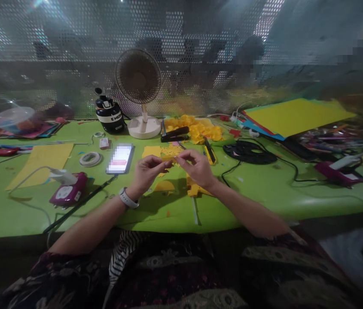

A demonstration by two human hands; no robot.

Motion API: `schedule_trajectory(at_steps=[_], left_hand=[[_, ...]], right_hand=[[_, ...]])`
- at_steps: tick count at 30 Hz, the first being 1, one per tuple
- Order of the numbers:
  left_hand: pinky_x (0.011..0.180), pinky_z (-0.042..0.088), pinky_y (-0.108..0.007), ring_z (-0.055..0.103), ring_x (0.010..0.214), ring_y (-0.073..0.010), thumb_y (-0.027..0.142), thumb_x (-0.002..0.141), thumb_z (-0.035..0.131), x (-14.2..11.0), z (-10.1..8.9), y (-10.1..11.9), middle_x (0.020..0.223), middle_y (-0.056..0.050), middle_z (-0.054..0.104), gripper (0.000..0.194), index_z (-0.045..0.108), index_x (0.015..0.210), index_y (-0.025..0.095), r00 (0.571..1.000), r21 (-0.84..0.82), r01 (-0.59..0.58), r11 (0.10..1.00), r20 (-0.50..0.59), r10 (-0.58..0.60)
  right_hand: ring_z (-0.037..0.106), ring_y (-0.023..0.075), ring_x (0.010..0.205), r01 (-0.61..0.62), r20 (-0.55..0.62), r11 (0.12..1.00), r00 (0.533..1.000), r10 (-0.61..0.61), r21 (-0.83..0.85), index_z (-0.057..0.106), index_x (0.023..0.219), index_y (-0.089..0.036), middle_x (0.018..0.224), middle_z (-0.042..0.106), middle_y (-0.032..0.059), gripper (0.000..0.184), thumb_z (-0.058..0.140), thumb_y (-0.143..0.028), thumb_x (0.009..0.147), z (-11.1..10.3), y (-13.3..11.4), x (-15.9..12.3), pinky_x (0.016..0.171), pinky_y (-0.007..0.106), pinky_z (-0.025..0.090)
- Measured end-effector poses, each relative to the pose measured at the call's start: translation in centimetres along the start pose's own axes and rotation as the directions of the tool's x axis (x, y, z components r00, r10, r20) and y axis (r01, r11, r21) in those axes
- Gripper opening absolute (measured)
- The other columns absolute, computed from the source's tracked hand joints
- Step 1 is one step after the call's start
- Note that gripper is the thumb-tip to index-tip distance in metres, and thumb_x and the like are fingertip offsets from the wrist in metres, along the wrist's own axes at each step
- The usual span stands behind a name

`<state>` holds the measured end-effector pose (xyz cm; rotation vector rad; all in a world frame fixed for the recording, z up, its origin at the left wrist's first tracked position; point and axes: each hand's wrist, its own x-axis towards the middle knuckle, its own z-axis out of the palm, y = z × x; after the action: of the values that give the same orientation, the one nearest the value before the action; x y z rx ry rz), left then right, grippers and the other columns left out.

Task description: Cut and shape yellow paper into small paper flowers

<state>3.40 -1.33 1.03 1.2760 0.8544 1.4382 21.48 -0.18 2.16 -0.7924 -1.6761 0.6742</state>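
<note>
My left hand (147, 174), with a pale watch on its wrist, pinches one end of a small yellow paper strip (168, 158). My right hand (197, 168) pinches the other end, so the strip spans both sets of fingertips above the table. Yellow paper scraps (171, 150) lie just behind the hands, and a half-round yellow paper piece (164, 186) is below them. Partly hidden under my right wrist is a yellow tool (196, 188), like a glue gun, with a whitish stick (195, 211) at its near end. A yellow-black cutter (210, 153) rests beyond my right hand.
Behind the hands are a black stapler (175, 134), crumpled yellow paper (197, 128), a fan (144, 128) and a bottle (110, 116). Leftward lie a phone (120, 159), tape roll (90, 159) and purple power adapter (69, 189). Rightward are a black cable reel (248, 151) and coloured sheets (297, 115).
</note>
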Motion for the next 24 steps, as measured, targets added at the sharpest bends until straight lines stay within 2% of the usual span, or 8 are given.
schedule_trajectory(at_steps=[2, 4, 6, 18, 24], left_hand=[[0.06, 0.059, -0.023, 0.075, 0.072, -0.017, 0.037, 0.063, 0.089, 0.07, -0.05, 0.02, 0.076, -0.003, 0.075, 0.045, 0.063, 0.093, 0.015, 1.0, -0.042, 0.014, 0.999, 0.015, -0.014], [0.061, 0.059, -0.022, 0.074, 0.073, -0.0156, 0.034, 0.065, 0.089, 0.15, -0.14, 0.08, 0.079, -0.002, 0.075, 0.06, 0.059, 0.114, 0.017, 0.999, -0.065, 0.027, 0.998, 0.036, -0.025], [0.062, 0.059, -0.021, 0.073, 0.07, -0.0135, 0.032, 0.066, 0.088, 0.22, -0.21, 0.12, 0.077, 0.0, 0.075, 0.069, 0.054, 0.124, 0.017, 0.998, -0.066, 0.044, 0.997, 0.04, -0.042], [0.066, 0.059, -0.024, 0.074, 0.072, -0.0152, 0.033, 0.067, 0.087, 0.28, -0.14, 0.04, 0.068, 0.004, 0.07, 0.063, 0.055, 0.119, 0.015, 0.997, -0.067, 0.07, 0.995, 0.037, -0.067], [0.069, 0.06, -0.027, 0.075, 0.075, -0.0177, 0.035, 0.067, 0.087, 0.35, -0.34, -0.3, 0.073, 0.001, 0.073, 0.063, 0.056, 0.118, 0.015, 0.997, -0.069, 0.064, 0.996, 0.054, -0.061]], right_hand=[[0.063, 0.0153, 0.073, 0.004, -0.004, 1.0, 1.0, -0.005, -0.025, 0.065, 0.08, -0.02, 0.079, 0.067, 0.002, 0.026, 0.067, -0.045, 0.087, -0.08, 0.07, 0.06, 0.072, 0.03, 0.053], [0.062, 0.0155, 0.073, 0.002, -0.006, 0.999, 1.0, -0.002, -0.037, 0.064, 0.08, -0.02, 0.078, 0.067, 0.0019, 0.026, 0.066, -0.045, 0.087, -0.13, 0.14, 0.11, 0.073, 0.031, 0.053], [0.062, 0.0158, 0.073, -0.002, 0.0, 0.999, 1.0, 0.002, -0.04, 0.064, 0.08, -0.02, 0.078, 0.067, 0.0022, 0.026, 0.066, -0.044, 0.087, -0.14, 0.17, 0.12, 0.074, 0.031, 0.053], [0.063, 0.0161, 0.074, -0.041, 0.012, 0.998, 0.999, 0.042, -0.055, 0.063, 0.079, -0.02, 0.079, 0.068, 0.0027, 0.026, 0.066, -0.045, 0.086, -0.17, -0.33, 0.1, 0.073, 0.032, 0.054], [0.064, 0.016, 0.073, -0.038, 0.01, 0.998, 0.999, 0.038, -0.048, 0.064, 0.08, -0.02, 0.079, 0.069, 0.0023, 0.022, 0.067, -0.041, 0.086, -0.15, -0.28, 0.13, 0.073, 0.031, 0.055]])
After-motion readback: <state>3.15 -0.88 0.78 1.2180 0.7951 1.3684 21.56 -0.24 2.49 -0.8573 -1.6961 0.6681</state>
